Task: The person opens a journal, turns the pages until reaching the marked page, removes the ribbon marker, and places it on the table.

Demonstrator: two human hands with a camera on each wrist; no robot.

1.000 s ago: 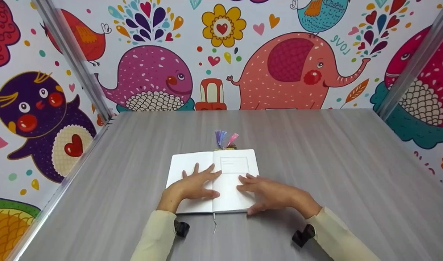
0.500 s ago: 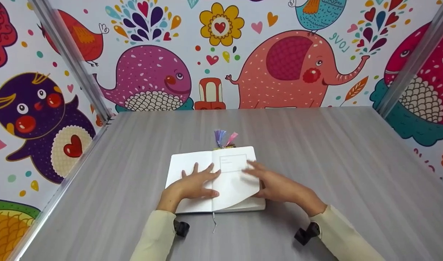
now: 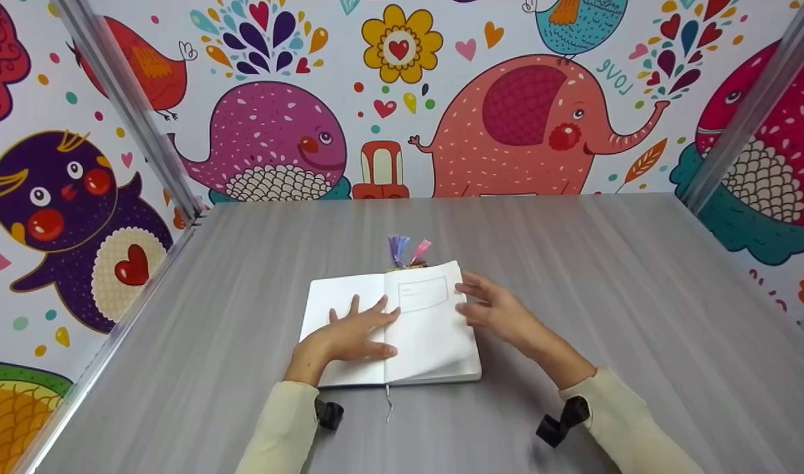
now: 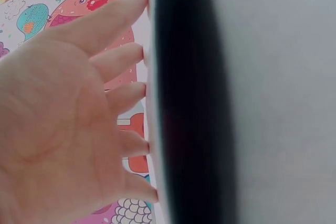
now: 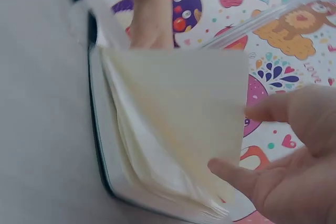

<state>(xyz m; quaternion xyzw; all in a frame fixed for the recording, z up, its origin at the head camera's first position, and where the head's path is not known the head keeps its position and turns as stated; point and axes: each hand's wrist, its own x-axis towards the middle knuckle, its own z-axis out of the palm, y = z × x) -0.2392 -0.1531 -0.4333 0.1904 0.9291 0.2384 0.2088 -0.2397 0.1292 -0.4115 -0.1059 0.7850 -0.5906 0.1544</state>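
An open white-paged notebook (image 3: pixel 412 339) lies midway between the left and right edges of the grey wood-grain tabletop (image 3: pixel 244 276), purple, blue and pink tassels (image 3: pixel 407 250) poking out toward the far edge. The left hand (image 3: pixel 349 339) rests on it, fingers spread, gripping nothing; the right hand (image 3: pixel 507 319), fingers loosely extended and apart, touches the raised right page's (image 5: pixel 194 87) outer edge.

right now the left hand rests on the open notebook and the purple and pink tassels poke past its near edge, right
Not the near edge: the head view shows the purple and pink tassels poking past the far edge of the notebook. The rest holds.
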